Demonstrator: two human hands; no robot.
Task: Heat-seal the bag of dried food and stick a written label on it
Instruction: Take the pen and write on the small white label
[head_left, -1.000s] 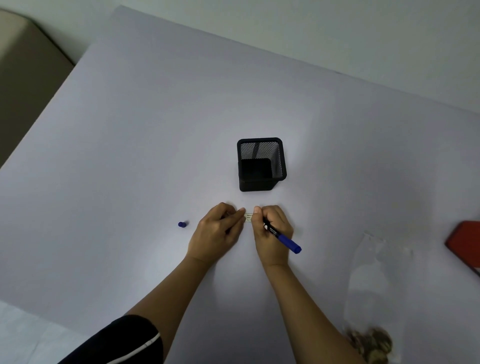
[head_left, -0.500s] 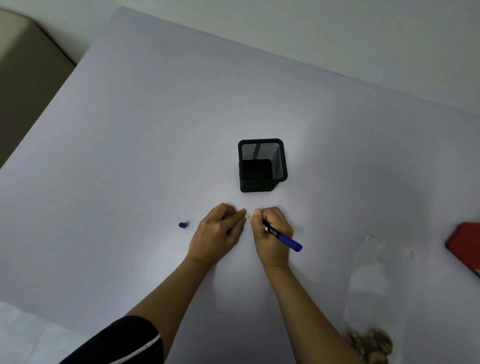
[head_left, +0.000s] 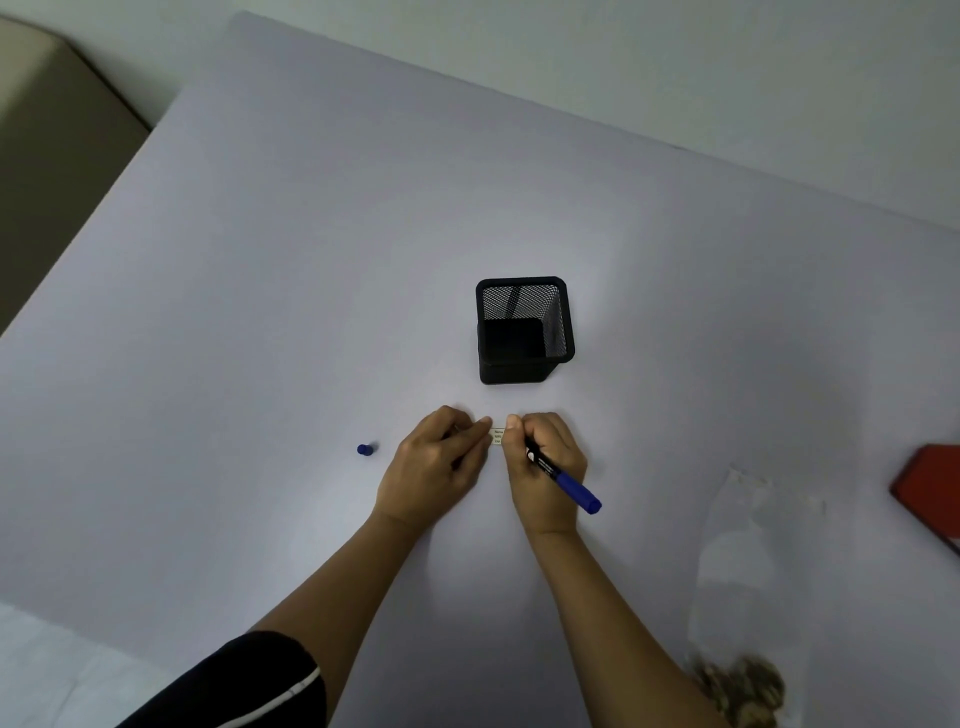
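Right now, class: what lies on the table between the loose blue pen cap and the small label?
The head view shows only the left hand, pinning the label; table beside the pen cap is bare.

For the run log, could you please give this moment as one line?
stage: label writing | left hand: pinning label | right hand: holding pen | pen cap: off | bag: untouched

The light is dim and cool, brightest in a soft patch on the table (head_left: 311, 312) just beside the mesh pen holder (head_left: 523, 332), fading toward every corner (a clear vignette). Shadows are faint and soft-edged around the holder. Table edges far from the holder bow with wide-angle distortion. The dried food (head_left: 743, 688), well below-right of the holder, is blurred.
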